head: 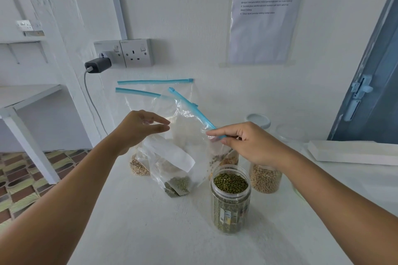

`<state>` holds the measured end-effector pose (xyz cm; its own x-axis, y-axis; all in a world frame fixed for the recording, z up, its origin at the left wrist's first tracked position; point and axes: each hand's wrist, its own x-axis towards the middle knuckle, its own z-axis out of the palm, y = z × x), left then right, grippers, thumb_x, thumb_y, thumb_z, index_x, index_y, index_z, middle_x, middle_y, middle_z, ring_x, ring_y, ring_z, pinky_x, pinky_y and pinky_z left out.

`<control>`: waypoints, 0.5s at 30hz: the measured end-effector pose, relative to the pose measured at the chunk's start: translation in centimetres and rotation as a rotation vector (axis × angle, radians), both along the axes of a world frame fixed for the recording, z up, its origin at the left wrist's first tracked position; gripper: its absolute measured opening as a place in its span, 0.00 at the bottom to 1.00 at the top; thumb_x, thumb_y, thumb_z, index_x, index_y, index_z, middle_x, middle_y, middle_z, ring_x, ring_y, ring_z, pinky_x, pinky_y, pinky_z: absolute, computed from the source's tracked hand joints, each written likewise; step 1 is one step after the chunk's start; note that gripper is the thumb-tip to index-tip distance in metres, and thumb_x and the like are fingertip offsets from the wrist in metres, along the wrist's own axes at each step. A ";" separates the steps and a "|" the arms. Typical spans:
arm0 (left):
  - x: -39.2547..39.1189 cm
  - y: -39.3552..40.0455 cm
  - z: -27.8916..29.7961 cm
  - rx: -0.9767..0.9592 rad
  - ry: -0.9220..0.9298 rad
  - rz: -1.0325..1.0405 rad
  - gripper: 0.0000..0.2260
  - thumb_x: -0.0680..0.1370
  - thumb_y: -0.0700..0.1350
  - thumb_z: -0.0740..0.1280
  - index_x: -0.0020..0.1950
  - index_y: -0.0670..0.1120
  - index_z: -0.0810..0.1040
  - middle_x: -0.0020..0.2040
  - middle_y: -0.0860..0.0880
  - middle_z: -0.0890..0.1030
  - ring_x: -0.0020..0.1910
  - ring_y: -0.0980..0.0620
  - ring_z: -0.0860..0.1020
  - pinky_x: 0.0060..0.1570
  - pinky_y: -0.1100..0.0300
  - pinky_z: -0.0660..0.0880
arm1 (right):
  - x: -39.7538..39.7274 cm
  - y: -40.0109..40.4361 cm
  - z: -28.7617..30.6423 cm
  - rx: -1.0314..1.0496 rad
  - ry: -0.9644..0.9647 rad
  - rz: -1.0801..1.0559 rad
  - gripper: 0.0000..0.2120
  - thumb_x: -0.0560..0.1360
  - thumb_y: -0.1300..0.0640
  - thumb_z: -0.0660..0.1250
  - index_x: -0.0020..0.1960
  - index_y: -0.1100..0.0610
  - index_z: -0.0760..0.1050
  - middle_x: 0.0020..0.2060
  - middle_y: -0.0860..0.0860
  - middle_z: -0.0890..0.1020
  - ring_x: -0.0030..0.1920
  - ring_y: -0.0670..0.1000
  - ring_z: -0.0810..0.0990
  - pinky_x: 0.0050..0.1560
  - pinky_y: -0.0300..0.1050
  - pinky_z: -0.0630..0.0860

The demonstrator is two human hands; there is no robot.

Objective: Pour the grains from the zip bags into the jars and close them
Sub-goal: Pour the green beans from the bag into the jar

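The right hand (245,142) pinches the zip bag (189,135) by its blue zipper strip; the left hand (140,127) hovers beside it, fingers loosely spread (the green-bean jar (230,200) stands uncapped).

White wall (193,17), patterned floor (25,178)

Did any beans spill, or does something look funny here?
No spill shows on the table. One odd thing: the green bean bag, pinched by the right hand, leans over with beans left in its corner, and the green bean jar has no lid.
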<state>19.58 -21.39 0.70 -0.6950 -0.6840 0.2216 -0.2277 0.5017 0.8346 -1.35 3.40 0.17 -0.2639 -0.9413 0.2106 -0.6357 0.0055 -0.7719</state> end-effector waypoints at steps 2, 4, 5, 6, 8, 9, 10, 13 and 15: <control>0.1 -0.1 0.0 0.002 0.011 0.011 0.06 0.70 0.54 0.79 0.46 0.60 0.89 0.53 0.56 0.84 0.57 0.54 0.78 0.62 0.49 0.72 | 0.0 -0.2 0.1 -0.015 0.010 0.014 0.20 0.85 0.60 0.65 0.64 0.37 0.82 0.54 0.36 0.86 0.59 0.75 0.77 0.56 0.69 0.81; 0.2 -0.1 -0.1 0.012 0.012 0.019 0.06 0.70 0.53 0.79 0.46 0.58 0.89 0.53 0.55 0.85 0.57 0.53 0.78 0.62 0.49 0.73 | 0.0 -0.4 0.3 -0.003 0.053 0.010 0.20 0.84 0.61 0.65 0.65 0.38 0.82 0.53 0.37 0.86 0.53 0.64 0.84 0.55 0.63 0.83; 0.3 -0.1 -0.2 0.017 0.014 0.022 0.06 0.71 0.52 0.80 0.47 0.57 0.89 0.53 0.55 0.85 0.57 0.53 0.78 0.62 0.49 0.73 | 0.1 -0.5 0.5 -0.014 0.068 -0.002 0.20 0.84 0.62 0.65 0.66 0.40 0.81 0.53 0.38 0.87 0.44 0.53 0.85 0.48 0.52 0.85; 0.4 -0.1 -0.2 0.021 0.020 0.029 0.06 0.71 0.51 0.80 0.47 0.57 0.89 0.53 0.54 0.85 0.57 0.53 0.79 0.62 0.49 0.73 | 0.1 -0.5 0.6 -0.031 0.073 -0.010 0.19 0.84 0.62 0.65 0.66 0.41 0.81 0.53 0.39 0.87 0.36 0.44 0.81 0.40 0.42 0.80; 0.6 -0.2 -0.2 0.030 0.031 0.044 0.06 0.72 0.50 0.80 0.48 0.56 0.90 0.52 0.54 0.86 0.57 0.51 0.80 0.62 0.49 0.75 | 0.2 -0.7 0.7 -0.049 0.087 -0.027 0.19 0.84 0.63 0.66 0.67 0.43 0.81 0.53 0.40 0.87 0.30 0.39 0.75 0.34 0.35 0.70; 0.7 -0.3 -0.2 0.036 0.033 0.052 0.06 0.72 0.50 0.80 0.48 0.56 0.90 0.51 0.54 0.86 0.57 0.50 0.80 0.62 0.49 0.76 | 0.2 -0.8 0.9 -0.052 0.097 -0.030 0.19 0.84 0.63 0.65 0.67 0.43 0.81 0.53 0.40 0.87 0.30 0.40 0.74 0.33 0.34 0.69; 0.9 -0.3 -0.2 0.043 0.035 0.059 0.06 0.72 0.50 0.79 0.48 0.56 0.90 0.51 0.54 0.86 0.57 0.50 0.80 0.62 0.49 0.76 | 0.2 -1.0 1.0 -0.069 0.109 -0.036 0.19 0.84 0.63 0.65 0.66 0.42 0.82 0.53 0.39 0.87 0.30 0.42 0.75 0.33 0.35 0.69; 1.6 -0.3 -0.3 0.078 0.086 0.084 0.06 0.72 0.49 0.80 0.48 0.55 0.90 0.51 0.54 0.87 0.57 0.52 0.81 0.58 0.57 0.75 | 0.2 -1.8 1.5 -0.131 0.181 -0.062 0.19 0.84 0.62 0.64 0.65 0.41 0.82 0.53 0.35 0.86 0.37 0.60 0.78 0.36 0.45 0.74; 2.2 -0.2 -0.3 0.085 0.106 0.108 0.06 0.73 0.48 0.79 0.49 0.55 0.89 0.52 0.52 0.86 0.57 0.53 0.81 0.52 0.63 0.73 | 0.4 -2.7 2.1 -0.140 0.238 -0.057 0.19 0.84 0.64 0.63 0.64 0.44 0.83 0.54 0.39 0.86 0.31 0.50 0.74 0.33 0.35 0.68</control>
<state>21.82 -21.56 0.43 -0.5922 -0.7729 0.2281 -0.1846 0.4057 0.8952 -0.90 0.65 2.27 -0.2437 -0.8836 0.3998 -0.8007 -0.0493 -0.5970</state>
